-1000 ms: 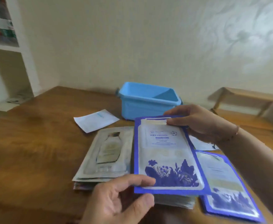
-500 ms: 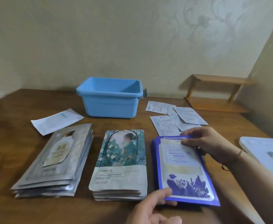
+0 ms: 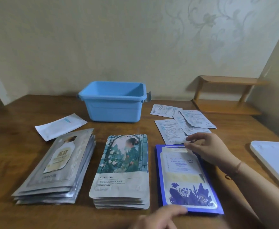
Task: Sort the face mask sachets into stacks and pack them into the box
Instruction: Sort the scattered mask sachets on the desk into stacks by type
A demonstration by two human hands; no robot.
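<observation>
Head view: three sachet stacks lie before the empty blue box (image 3: 113, 103). Right hand (image 3: 206, 149), fingers loosely spread, touches the blue stack (image 3: 185, 177) top edge. Left hand (image 3: 158, 219), blurred, rests at its near edge; grip indeterminate.

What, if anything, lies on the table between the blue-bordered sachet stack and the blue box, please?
Loose white sachets lie just beyond the blue-bordered stack, right of the blue box. The diagonal path looks otherwise clear, and the box's top is open.
</observation>
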